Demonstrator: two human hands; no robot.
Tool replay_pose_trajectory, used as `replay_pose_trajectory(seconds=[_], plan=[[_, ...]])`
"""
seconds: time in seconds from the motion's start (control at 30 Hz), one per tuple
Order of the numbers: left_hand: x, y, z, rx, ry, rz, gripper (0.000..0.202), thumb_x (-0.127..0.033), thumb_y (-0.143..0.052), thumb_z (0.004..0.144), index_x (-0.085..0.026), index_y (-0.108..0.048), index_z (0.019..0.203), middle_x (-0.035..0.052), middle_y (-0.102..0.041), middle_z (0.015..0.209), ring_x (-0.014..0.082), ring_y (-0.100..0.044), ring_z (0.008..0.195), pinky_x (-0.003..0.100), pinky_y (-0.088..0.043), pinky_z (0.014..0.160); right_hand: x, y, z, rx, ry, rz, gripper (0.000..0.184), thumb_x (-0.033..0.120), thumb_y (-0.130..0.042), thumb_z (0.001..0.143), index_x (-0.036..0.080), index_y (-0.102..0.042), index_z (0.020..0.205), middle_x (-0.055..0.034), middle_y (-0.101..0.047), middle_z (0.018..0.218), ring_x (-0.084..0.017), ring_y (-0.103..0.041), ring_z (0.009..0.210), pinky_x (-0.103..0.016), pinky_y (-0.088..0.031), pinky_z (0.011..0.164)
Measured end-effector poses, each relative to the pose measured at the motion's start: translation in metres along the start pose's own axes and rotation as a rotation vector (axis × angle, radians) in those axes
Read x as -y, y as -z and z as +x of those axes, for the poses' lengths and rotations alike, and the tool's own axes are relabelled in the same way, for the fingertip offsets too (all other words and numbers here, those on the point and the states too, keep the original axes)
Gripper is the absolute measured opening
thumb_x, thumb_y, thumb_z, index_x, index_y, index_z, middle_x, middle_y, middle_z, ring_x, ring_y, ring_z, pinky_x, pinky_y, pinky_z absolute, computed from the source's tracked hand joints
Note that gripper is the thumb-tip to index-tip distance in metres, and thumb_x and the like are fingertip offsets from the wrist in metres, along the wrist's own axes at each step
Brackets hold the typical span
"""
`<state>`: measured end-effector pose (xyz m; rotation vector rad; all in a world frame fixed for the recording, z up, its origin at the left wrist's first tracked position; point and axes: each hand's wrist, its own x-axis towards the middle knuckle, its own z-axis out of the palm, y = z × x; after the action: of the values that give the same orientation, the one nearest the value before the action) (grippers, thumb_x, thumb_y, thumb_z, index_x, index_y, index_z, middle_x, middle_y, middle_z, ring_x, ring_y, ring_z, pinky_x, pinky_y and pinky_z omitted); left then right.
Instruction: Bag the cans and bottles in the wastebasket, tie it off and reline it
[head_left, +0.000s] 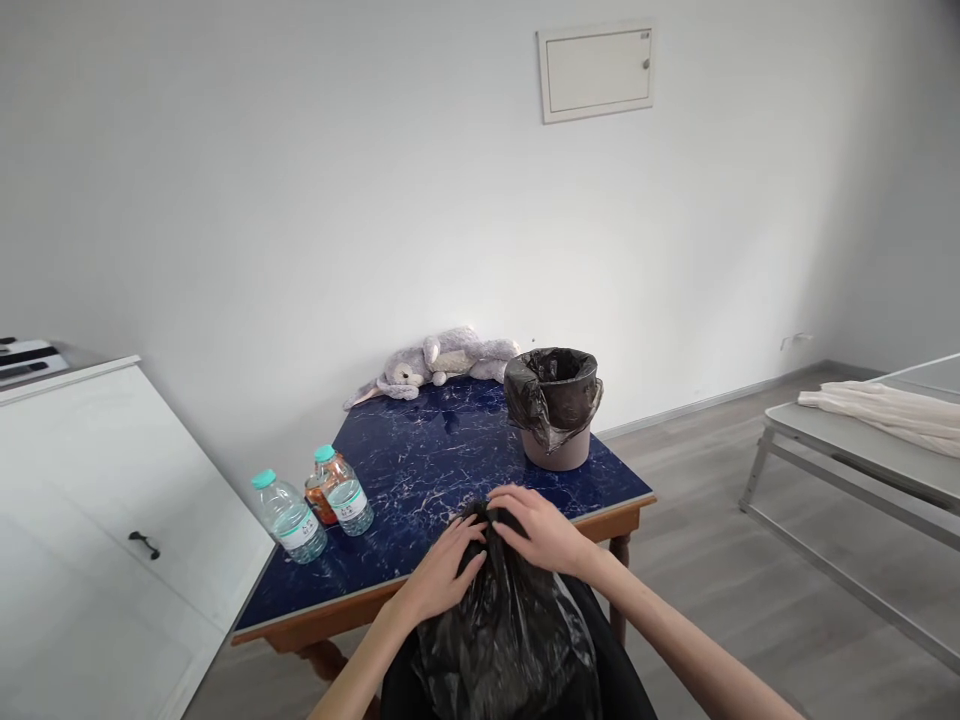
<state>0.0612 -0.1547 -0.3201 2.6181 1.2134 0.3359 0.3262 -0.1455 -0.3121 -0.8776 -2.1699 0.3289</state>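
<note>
A filled black plastic bag (510, 630) stands in front of me, against the near edge of a blue marbled table (420, 470). Both hands are at its gathered top. My left hand (442, 572) presses against the left side of the bag's neck, fingers curled onto the plastic. My right hand (534, 527) lies over the top of the neck, fingers bent down around the bunched plastic. A small grey bin (556, 408) lined with another black bag stands on the table's far right part, apart from my hands.
Two water bottles (289, 515) (345, 493) and an orange-filled bottle (321, 499) stand at the table's left edge. A grey plush toy (435, 362) lies by the wall. A white cabinet (112, 540) is at the left, a grey table with cloth (885, 410) at the right.
</note>
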Motion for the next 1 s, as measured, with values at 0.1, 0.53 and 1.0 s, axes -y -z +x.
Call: replay_pose_trajectory(seconds=[0.1,0.53,1.0], plan=[[-0.002,0.005,0.007,-0.065,-0.058,0.095,0.036,-0.029,-0.036,0.111,-0.029,-0.056,0.141,0.0033,-0.053,0.163,0.0234,-0.032,0.162,0.054,-0.027,0.134,-0.003,-0.025,-0.005,0.201,0.022,-0.094,0.051,0.049,-0.040,0.112,0.023,-0.053,0.153,-0.0115,-0.058,0.156,-0.028,-0.046,0.151,-0.050,-0.035,0.125],[-0.089,-0.009,-0.005,-0.165,-0.009,0.076,0.043,-0.038,-0.035,0.112,-0.029,-0.048,0.152,0.0079,-0.057,0.159,0.0279,-0.046,0.154,0.056,-0.041,0.128,-0.052,-0.066,0.012,0.105,-0.543,-0.510,0.069,0.052,-0.017,0.112,0.015,-0.052,0.158,-0.0196,-0.046,0.165,-0.040,-0.040,0.151,-0.068,-0.014,0.125],[0.019,-0.028,0.012,0.002,0.205,0.243,0.062,-0.051,-0.017,0.112,-0.029,-0.021,0.171,0.0072,-0.037,0.173,0.0286,-0.029,0.162,0.059,-0.027,0.130,-0.059,-0.022,-0.020,0.131,-0.527,-0.542,0.060,0.049,-0.026,0.112,0.019,-0.058,0.154,-0.0161,-0.054,0.159,-0.038,-0.046,0.143,-0.057,-0.031,0.119]])
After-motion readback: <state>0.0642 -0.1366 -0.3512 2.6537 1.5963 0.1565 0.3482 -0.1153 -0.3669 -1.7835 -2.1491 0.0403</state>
